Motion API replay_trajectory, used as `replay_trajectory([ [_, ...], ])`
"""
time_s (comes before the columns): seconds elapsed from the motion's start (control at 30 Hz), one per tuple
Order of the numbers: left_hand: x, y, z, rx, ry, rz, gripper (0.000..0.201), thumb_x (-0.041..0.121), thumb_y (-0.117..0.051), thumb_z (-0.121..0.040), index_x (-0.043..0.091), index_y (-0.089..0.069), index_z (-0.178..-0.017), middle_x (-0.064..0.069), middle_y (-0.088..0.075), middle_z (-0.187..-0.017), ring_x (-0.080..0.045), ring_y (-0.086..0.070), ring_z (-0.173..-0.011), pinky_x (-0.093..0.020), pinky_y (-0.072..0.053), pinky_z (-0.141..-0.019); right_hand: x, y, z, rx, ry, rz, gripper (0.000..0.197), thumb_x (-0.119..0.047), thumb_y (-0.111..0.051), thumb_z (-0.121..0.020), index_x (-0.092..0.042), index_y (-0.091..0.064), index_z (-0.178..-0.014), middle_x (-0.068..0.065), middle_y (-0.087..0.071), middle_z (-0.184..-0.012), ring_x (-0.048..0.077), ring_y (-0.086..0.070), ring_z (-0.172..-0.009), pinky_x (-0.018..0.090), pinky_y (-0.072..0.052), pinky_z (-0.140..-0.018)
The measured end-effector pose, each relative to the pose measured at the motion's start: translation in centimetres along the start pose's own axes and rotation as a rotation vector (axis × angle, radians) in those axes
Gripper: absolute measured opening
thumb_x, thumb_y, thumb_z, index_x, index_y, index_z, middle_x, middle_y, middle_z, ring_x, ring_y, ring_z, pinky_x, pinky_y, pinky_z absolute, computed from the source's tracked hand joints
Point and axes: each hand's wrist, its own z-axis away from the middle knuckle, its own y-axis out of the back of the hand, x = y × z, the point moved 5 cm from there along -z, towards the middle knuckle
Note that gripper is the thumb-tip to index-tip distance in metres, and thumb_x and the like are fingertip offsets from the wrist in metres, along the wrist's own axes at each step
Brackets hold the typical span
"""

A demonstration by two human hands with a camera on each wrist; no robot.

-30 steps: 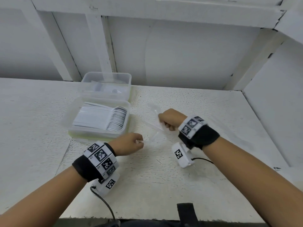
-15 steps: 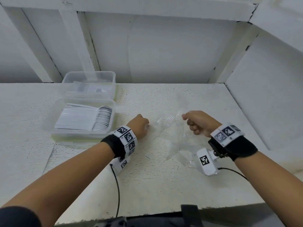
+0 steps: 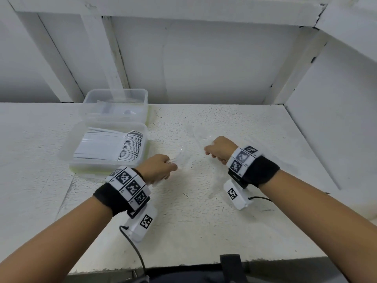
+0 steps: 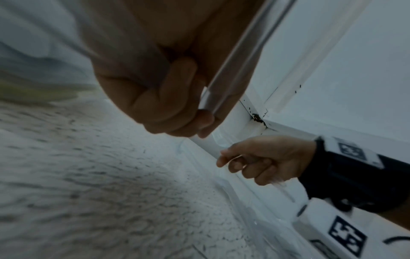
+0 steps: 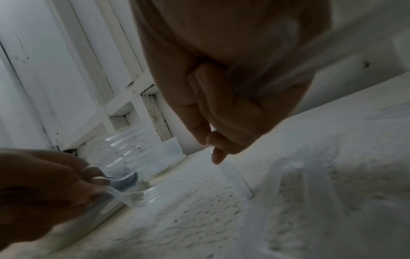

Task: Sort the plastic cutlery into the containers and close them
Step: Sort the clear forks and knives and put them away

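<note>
My left hand (image 3: 165, 167) grips clear plastic forks (image 3: 179, 155) whose heads point up and right; the right wrist view shows those forks (image 5: 119, 182) in its curled fingers. A clear handle (image 4: 233, 70) runs through the left fist. My right hand (image 3: 214, 150) holds clear cutlery (image 3: 196, 135) in a fist a short way to the right, the same right hand (image 4: 264, 157) also showing in the left wrist view. Two open clear containers stand at the left: the near container (image 3: 106, 167) holds a packed row of cutlery (image 3: 122, 148), while the far container (image 3: 87, 111) holds a few pieces.
Loose clear cutlery (image 3: 213, 183) lies on the white textured table (image 3: 204, 231) below my right wrist. A white wall with posts closes the back and the right side. The table's front edge is near my body. Cables hang from both wrist cameras.
Both hands have shifted back left toward the containers since half a second ago, still gripping their clear cutlery. The gap between them has narrowed a little.
</note>
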Motion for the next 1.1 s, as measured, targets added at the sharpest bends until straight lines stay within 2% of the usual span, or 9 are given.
replay_trajectory([
  [0.13,-1.1,-0.1,1.1,-0.010,0.024,0.136,0.014,0.018,-0.051,-0.094,0.007,-0.050,-0.085,-0.004,-0.051,-0.059,-0.015,-0.040,-0.049,-0.020,-0.030,-0.041,-2.7,0.2,-1.4,0.112,0.078,0.152,0.031,-0.037,-0.046,-0.094,-0.007,-0.054,-0.089,0.007,-0.056,-0.086,0.021,-0.051,-0.072,0.033,-0.045,-0.074],
  [0.23,-1.4,0.1,1.6,-0.025,0.025,0.194,0.015,0.018,-0.047,-0.096,0.009,-0.048,-0.084,-0.003,-0.050,-0.056,-0.014,-0.038,-0.046,-0.020,-0.031,-0.040,-3.8,0.0,-2.6,0.118,0.128,0.136,0.045,-0.051,-0.041,-0.092,-0.012,-0.053,-0.072,0.008,-0.061,-0.076,0.020,-0.049,-0.061,0.029,-0.042,-0.067],
  [0.47,-1.4,0.8,2.2,-0.024,0.006,0.328,0.020,0.022,-0.038,-0.100,0.011,-0.051,-0.088,-0.002,-0.050,-0.057,-0.014,-0.039,-0.050,-0.020,-0.034,-0.043,-4.8,-1.0,-3.1,0.088,0.149,0.370,0.027,-0.018,-0.054,-0.090,-0.019,-0.039,-0.069,0.002,-0.048,-0.069,0.019,-0.047,-0.064,0.030,-0.043,-0.074],
  [0.57,-1.1,1.0,2.2,0.000,-0.015,0.452,0.021,0.021,-0.037,-0.101,0.010,-0.050,-0.087,0.000,-0.051,-0.053,-0.013,-0.039,-0.045,-0.020,-0.034,-0.041,-5.0,-0.6,-3.6,0.041,0.092,0.218,0.029,-0.016,-0.055,-0.089,-0.012,-0.050,-0.061,-0.004,-0.054,-0.044,0.016,-0.050,-0.057,0.020,-0.040,-0.055],
  [0.63,-0.7,1.2,2.2,0.017,-0.027,0.523,0.021,0.020,-0.037,-0.101,0.011,-0.050,-0.086,-0.001,-0.050,-0.057,-0.010,-0.041,-0.043,-0.021,-0.035,-0.042,-5.3,-0.1,-2.9,-0.018,0.093,0.074,0.022,-0.011,-0.053,-0.089,-0.008,-0.051,-0.068,-0.004,-0.054,-0.050,0.010,-0.042,-0.047,0.016,-0.032,-0.038],
  [0.7,-0.3,1.2,2.2,0.017,-0.045,0.597,0.020,0.019,-0.039,-0.100,0.012,-0.050,-0.085,-0.002,-0.049,-0.061,-0.010,-0.044,-0.048,-0.021,-0.036,-0.044,-5.1,0.1,-1.1,-0.072,0.108,-0.120,0.011,-0.016,-0.054,-0.090,-0.006,-0.055,-0.086,0.000,-0.052,-0.064,0.009,-0.036,-0.045,0.017,-0.028,-0.035],
  [0.83,0.8,1.2,2.1,-0.025,-0.073,0.686,0.020,0.018,-0.039,-0.100,0.013,-0.051,-0.085,-0.001,-0.049,-0.059,-0.011,-0.044,-0.048,-0.021,-0.036,-0.042,-4.1,-0.8,1.8,-0.172,0.154,-0.508,0.029,-0.034,-0.052,-0.093,-0.009,-0.060,-0.107,-0.002,-0.046,-0.062,0.003,-0.027,-0.034,0.014,-0.021,-0.032],
  [1.0,1.8,0.5,2.0,-0.029,-0.075,0.592,0.018,0.024,-0.039,-0.098,0.015,-0.051,-0.088,0.001,-0.044,-0.057,-0.010,-0.038,-0.045,-0.017,-0.030,-0.040,-3.6,-1.7,3.4,-0.101,0.207,-0.705,0.010,-0.020,-0.057,-0.091,-0.011,-0.058,-0.087,-0.001,-0.045,-0.059,0.002,-0.026,-0.032,0.014,-0.020,-0.031],
  [1.1,2.4,0.1,2.1,0.000,-0.092,0.421,0.023,0.041,-0.040,-0.097,0.020,-0.050,-0.096,0.000,-0.044,-0.067,-0.011,-0.037,-0.049,-0.020,-0.030,-0.041,-3.5,-1.8,3.6,-0.032,0.248,-0.742,0.022,-0.018,-0.058,-0.091,-0.011,-0.051,-0.071,0.001,-0.046,-0.059,0.003,-0.028,-0.031,0.014,-0.022,-0.032],
])
